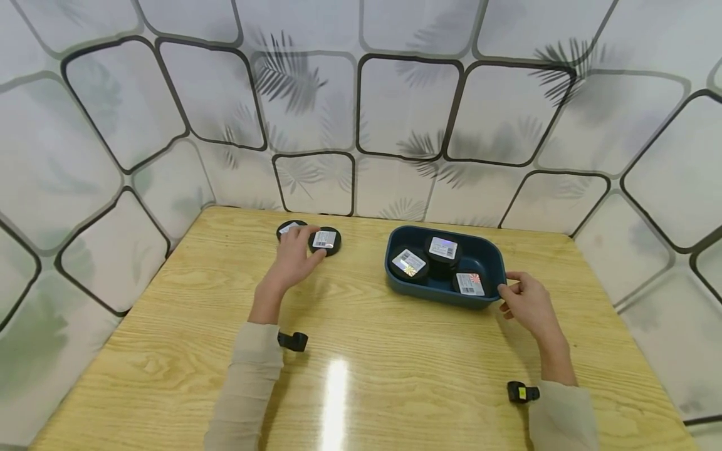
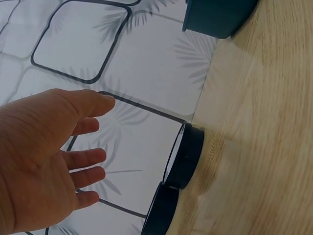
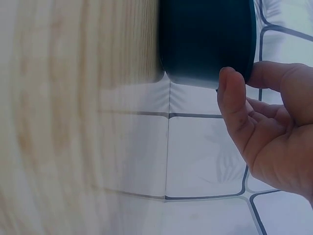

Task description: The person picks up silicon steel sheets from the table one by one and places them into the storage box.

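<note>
Black discs (image 1: 325,242) lie paired on the table (image 1: 169,313) in the head view. Left wrist: the left hand (image 2: 46,156), spread, seems clear of them; best lowered squarely. Right wrist: the right hand (image 3: 274,125) pinches the tub (image 3: 208,44); light steadying should do.

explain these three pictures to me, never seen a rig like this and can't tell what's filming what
There's no machine: these are a person's two bare hands. The wide picture comes from a camera worn on the head; the smaller two come from a small camera on each wrist. On the wooden table stands a dark blue bin with at least three labelled black round pieces inside. Two loose black discs lie to its left. The right hand pinches the bin's end with its thumb and fingers. The left hand hovers by the loose discs, holding nothing.
</note>
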The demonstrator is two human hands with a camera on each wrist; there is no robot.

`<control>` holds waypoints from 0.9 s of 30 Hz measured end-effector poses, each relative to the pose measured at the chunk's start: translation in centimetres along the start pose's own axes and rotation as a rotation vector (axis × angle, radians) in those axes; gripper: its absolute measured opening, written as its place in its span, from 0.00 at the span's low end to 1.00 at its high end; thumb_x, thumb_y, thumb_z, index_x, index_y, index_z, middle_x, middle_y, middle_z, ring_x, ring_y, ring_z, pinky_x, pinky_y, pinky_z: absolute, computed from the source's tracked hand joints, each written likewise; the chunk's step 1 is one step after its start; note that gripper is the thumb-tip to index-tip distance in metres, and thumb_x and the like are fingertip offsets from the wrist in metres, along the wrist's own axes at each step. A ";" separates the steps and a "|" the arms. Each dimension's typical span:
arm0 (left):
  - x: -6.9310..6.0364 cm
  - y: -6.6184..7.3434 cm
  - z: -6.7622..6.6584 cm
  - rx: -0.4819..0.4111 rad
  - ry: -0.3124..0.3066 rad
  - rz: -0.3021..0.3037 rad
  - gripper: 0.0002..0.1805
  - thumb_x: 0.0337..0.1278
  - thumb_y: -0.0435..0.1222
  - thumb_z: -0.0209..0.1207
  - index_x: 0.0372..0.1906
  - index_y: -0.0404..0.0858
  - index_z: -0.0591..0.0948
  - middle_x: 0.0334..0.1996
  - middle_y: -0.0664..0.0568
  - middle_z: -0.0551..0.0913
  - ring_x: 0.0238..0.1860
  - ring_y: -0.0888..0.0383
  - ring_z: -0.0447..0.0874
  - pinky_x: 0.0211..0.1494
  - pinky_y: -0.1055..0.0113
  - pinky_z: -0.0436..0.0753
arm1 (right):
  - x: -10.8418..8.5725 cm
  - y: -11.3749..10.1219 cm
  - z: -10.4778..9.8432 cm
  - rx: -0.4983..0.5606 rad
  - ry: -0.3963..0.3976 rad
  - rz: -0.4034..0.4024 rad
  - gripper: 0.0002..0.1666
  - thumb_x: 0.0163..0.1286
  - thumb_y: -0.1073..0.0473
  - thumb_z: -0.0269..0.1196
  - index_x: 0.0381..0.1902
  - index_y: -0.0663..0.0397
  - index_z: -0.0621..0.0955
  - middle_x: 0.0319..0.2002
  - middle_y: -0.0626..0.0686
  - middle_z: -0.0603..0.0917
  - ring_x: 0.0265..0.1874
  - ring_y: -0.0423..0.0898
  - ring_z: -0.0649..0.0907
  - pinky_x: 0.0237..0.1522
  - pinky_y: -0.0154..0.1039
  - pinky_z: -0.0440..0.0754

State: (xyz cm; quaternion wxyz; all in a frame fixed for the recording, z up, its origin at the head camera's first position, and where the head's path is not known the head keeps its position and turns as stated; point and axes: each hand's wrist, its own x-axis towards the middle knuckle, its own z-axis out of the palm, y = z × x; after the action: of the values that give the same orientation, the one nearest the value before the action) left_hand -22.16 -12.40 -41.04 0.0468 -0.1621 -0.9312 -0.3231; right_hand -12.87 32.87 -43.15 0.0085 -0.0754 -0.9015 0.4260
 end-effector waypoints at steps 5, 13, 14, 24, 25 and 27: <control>1.7 -0.5 -0.1 0.059 -0.021 -0.020 0.34 0.66 0.40 0.59 0.72 0.33 0.63 0.67 0.27 0.60 0.68 0.28 0.53 0.66 0.34 0.59 | 0.1 0.0 -0.2 -0.001 0.001 0.002 0.30 0.76 0.59 0.53 0.67 0.75 0.65 0.38 0.67 0.83 0.24 0.47 0.85 0.26 0.37 0.85; 3.8 -1.3 -0.2 0.081 -0.086 -0.074 0.40 0.66 0.43 0.60 0.77 0.40 0.55 0.74 0.32 0.49 0.74 0.31 0.44 0.71 0.35 0.49 | 0.1 0.1 0.0 0.008 -0.003 0.006 0.29 0.76 0.60 0.53 0.67 0.75 0.65 0.38 0.68 0.82 0.25 0.49 0.85 0.26 0.38 0.85; 3.9 -1.4 -0.1 0.087 -0.093 -0.080 0.41 0.66 0.44 0.60 0.77 0.40 0.54 0.75 0.32 0.48 0.74 0.31 0.43 0.72 0.35 0.48 | 0.1 0.1 0.1 0.010 -0.006 0.009 0.29 0.76 0.60 0.53 0.67 0.75 0.65 0.38 0.68 0.82 0.25 0.50 0.85 0.26 0.38 0.85; 5.6 -2.2 1.4 0.150 -0.168 -0.134 0.51 0.62 0.50 0.63 0.80 0.40 0.46 0.76 0.31 0.45 0.76 0.32 0.39 0.74 0.36 0.39 | -0.1 0.0 0.1 0.019 -0.007 0.023 0.29 0.75 0.60 0.53 0.68 0.74 0.64 0.39 0.68 0.82 0.26 0.51 0.85 0.26 0.39 0.85; 5.8 -2.2 1.5 0.164 -0.177 -0.133 0.51 0.62 0.51 0.63 0.80 0.41 0.46 0.76 0.32 0.46 0.76 0.33 0.39 0.74 0.37 0.39 | -0.1 0.0 0.1 0.019 -0.005 0.025 0.30 0.75 0.60 0.53 0.68 0.74 0.64 0.40 0.68 0.82 0.26 0.51 0.85 0.26 0.39 0.85; 6.2 -2.2 1.9 0.199 -0.198 -0.125 0.52 0.61 0.52 0.63 0.80 0.41 0.47 0.76 0.32 0.48 0.76 0.33 0.40 0.75 0.37 0.38 | -0.1 -0.1 0.0 0.018 -0.001 0.028 0.30 0.75 0.60 0.53 0.68 0.74 0.64 0.40 0.68 0.82 0.26 0.51 0.85 0.27 0.39 0.85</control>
State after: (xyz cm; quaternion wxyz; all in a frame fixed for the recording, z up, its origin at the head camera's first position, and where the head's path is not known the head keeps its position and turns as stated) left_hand -28.73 -11.17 -42.59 -0.0496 -0.1293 -0.9670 -0.2138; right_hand -12.82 32.80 -43.05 0.0028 -0.0879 -0.8965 0.4343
